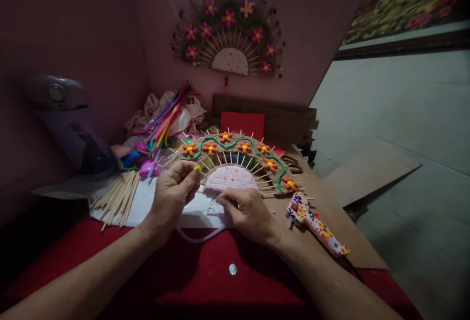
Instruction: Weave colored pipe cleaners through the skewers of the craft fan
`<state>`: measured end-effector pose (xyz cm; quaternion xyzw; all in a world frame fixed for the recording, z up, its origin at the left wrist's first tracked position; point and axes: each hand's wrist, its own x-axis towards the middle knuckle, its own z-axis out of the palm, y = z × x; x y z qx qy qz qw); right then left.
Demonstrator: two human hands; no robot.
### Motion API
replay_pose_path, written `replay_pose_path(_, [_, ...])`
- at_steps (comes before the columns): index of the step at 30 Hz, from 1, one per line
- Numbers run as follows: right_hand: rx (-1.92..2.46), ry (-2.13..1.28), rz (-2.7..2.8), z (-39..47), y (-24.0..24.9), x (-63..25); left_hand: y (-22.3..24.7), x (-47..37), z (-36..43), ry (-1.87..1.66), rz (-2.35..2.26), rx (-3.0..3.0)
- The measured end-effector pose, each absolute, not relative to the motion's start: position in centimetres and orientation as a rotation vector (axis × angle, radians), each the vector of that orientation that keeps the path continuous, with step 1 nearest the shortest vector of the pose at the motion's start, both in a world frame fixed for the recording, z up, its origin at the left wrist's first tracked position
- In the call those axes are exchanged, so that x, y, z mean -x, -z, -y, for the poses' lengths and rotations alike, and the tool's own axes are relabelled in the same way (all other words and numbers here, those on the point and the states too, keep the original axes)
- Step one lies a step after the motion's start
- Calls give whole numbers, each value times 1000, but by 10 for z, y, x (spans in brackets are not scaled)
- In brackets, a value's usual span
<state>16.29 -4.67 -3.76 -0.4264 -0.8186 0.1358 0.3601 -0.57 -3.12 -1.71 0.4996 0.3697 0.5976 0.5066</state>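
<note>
Between the thumb and fingertips of my left hand (174,190) is a small yellow-green piece (197,168). My right hand (247,212) has its thumb and fingers drawn together just below the fan's pink centre; whatever they hold, if anything, is too small to name. Behind both hands a half-round fan (231,177) of sticks and twine leans upright, with orange flowers (270,164) and a wavy green strip (200,149) along its band. White paper (198,214) lies under the hands.
Wooden sticks (121,197) lie at the left, near a tumbler (73,124) and colourful pipe cleaners (165,119). A cloth-wrapped tool (319,227) rests on cardboard (352,246) at the right. A small silver disc (232,269) sits on the red cloth (176,281). Another fan (229,60) hangs behind.
</note>
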Motion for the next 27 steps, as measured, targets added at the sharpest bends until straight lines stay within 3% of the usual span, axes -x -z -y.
replay_pose_path(7, [955, -327, 1978, 49, 31, -162, 34, 1, 29, -1185, -909, -1544])
replay_pose_path(16, [906, -430, 1868, 50, 31, -161, 33, 1, 35, -1115, -967, -1849])
replay_pose_path(27, [832, -1198, 1437, 43, 37, -156, 33, 0, 36, -1215, -957, -2062])
